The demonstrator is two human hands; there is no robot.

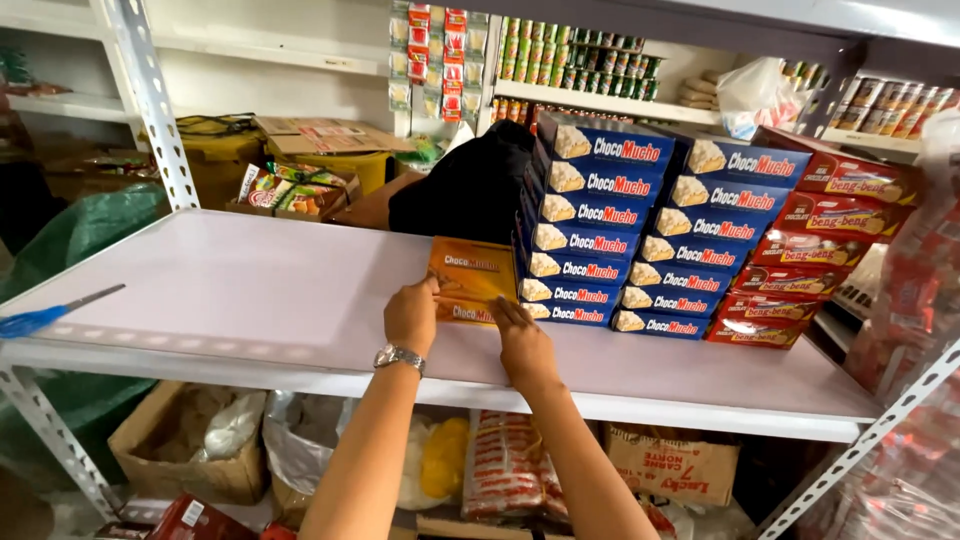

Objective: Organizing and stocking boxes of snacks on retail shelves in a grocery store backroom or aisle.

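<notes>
Both hands on an orange snack box (472,268), standing on its long edge on the white shelf (230,290) and leaning back a bit, right up against the left side of the blue stacks. Left hand (411,313) with a silver wristwatch (399,356), fingers curled round the box's lower left corner, gripping it. Right hand (522,342) at the lower right corner, fingers (503,309) pressed flat against the front face and clamped on the bottom edge. Looks like a second orange box (462,314) lying flat just under the upright one, though mostly hidden by the hands, so can't say for sure.

Just right of that: two stacks of blue snack boxes (590,215), several high, fanned out a little so the upper ones sit further back. Further right, a stack of red snack boxes (815,250), same fanned look, touching the blue ones.

Far left on the shelf, well apart from everything: a blue-handled tool with a thin metal blade (55,312), lying flat near the front edge.

Behind the shelf, a black bag-like bundle (470,185) and open cardboard cartons (310,165) with snack packs. Below the shelf, more cartons and plastic-wrapped packs (505,465).
</notes>
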